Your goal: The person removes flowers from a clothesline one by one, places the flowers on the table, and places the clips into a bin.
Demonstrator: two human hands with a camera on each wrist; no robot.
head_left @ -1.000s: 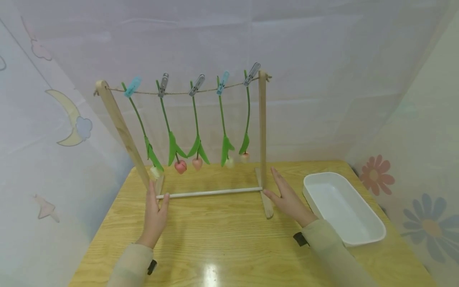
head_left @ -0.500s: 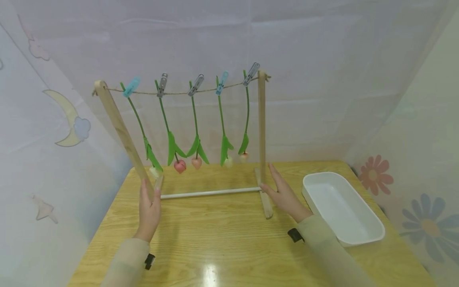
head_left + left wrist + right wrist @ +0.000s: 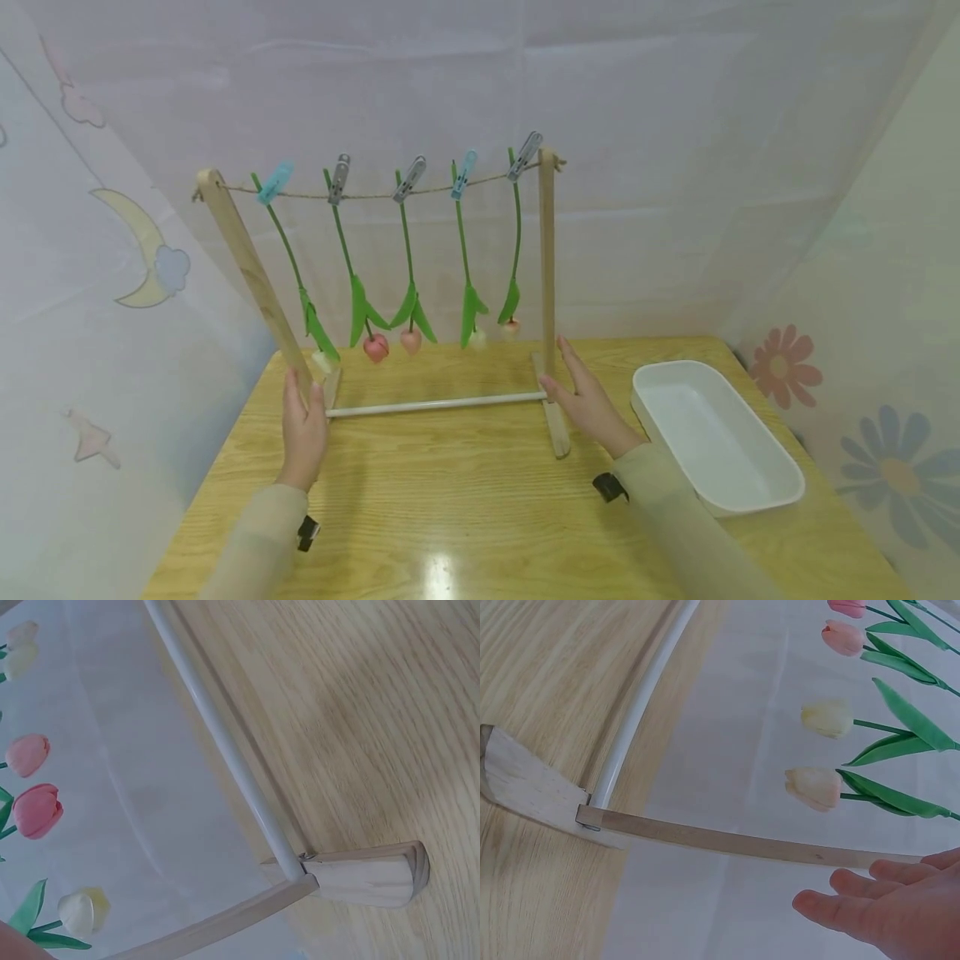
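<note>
- The left hand (image 3: pixel 303 440) and right hand (image 3: pixel 592 410), fingers loosely spread, flank the wooden rack (image 3: pixel 548 271); contact is unclear.
- The rack stands on the desk (image 3: pixel 465 479); even pressure should keep it square.
- Tulips (image 3: pixel 410 341) hang from its string (image 3: pixel 370 197); gentleness should limit swaying.

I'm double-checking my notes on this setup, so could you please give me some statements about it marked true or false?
1. Five clothespins hold flowers on the cord. True.
2. Every clothespin is blue. False: two are blue and three are gray.
3. The flowers hang with their blossoms upward. False: the blossoms hang downward.
4. The white tray lies to the right of the rack. True.
5. The right hand is inside the tray. False: that hand is at the right post.
6. A white bar runs across the rack near its base. True.
</note>
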